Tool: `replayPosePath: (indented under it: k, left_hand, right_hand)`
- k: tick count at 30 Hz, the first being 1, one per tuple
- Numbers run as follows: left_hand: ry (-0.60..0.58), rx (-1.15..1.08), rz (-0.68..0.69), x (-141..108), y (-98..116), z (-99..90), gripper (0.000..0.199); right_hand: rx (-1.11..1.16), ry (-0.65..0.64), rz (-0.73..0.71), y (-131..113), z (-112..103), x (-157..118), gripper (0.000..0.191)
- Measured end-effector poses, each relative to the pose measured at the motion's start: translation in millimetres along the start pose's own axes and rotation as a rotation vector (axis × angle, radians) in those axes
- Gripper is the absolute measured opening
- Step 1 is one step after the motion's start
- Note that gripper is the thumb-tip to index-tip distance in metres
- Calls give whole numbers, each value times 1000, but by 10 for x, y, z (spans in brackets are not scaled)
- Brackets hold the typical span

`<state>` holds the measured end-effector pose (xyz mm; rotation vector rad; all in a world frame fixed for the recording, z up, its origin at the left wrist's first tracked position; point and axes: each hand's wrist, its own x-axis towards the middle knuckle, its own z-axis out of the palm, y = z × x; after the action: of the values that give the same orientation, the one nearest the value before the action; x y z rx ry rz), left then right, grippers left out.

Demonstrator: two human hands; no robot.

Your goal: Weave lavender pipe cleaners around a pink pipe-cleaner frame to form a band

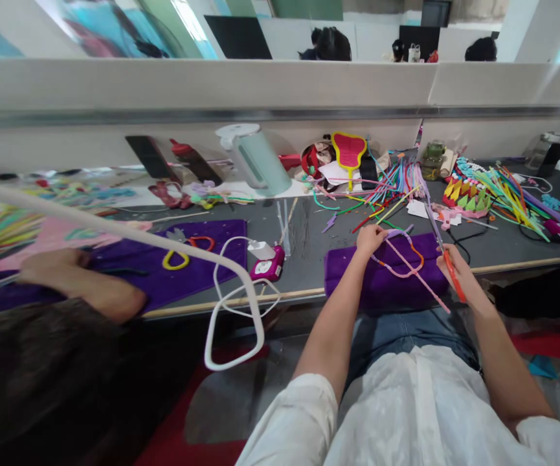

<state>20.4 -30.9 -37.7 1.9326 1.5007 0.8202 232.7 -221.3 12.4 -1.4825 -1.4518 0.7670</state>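
Observation:
My left hand (371, 241) pinches a loop of bent pipe cleaners (416, 247) in purple, white and orange. A straight pink pipe cleaner (425, 285) crosses this loop and slants down to the right. In my right hand (459, 264) is an orange-handled tool (453, 275), either pliers or scissors; its fingers are wrapped round the handle. A thin purple-grey length reaches up from the tool's head, and I cannot tell whether it is a blade or a pipe cleaner. Both hands are over a folded purple cloth (342, 272) at the table's front edge.
Behind my hands lie loose pipe cleaners (401, 188), with another pile (517, 194) to the right. A kettle (260, 158) stands by the partition (212, 84). At left, a co-worker's arm (90, 285) rests near scissors (177, 259). A white curved bar (138, 239) crosses the foreground.

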Motion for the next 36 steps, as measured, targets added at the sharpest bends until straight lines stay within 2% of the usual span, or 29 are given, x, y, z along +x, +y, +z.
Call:
replayPosePath:
  k: [3,5,9,14,22,27,32,36]
  left_hand:
    - [2,-480,13,-97,-50,-80,27]
    - [-60,-761,-3,-198,-51,-171,34]
    - [-87,-1023,-28,-391,17,-337,37]
    - [-81,-1073,-25,-521,116,-447,37]
    - [-126,-1046,17,-658,211,-536,34]
    - [-109,-1059,9,-698,216,-583,33]
    - [-10,-1099,-23,-699,55,-711,34]
    - [189,-1169,-98,-677,-280,-918,35]
  right_hand:
    - [-343,46,-19,-46,-62,-55,43]
    - [-488,52,-10,-94,-79,-95,40]
    - [-588,20,-16,-95,-51,-117,36]
    - [-615,-16,-55,-62,49,-50,37]
    - [-592,23,-163,-294,209,12,41]
    - [-588,18,-180,-324,259,33,42]
    - [-534,-66,-236,-407,418,263,41]
    - [-524,-207,-368,-634,777,757,39]
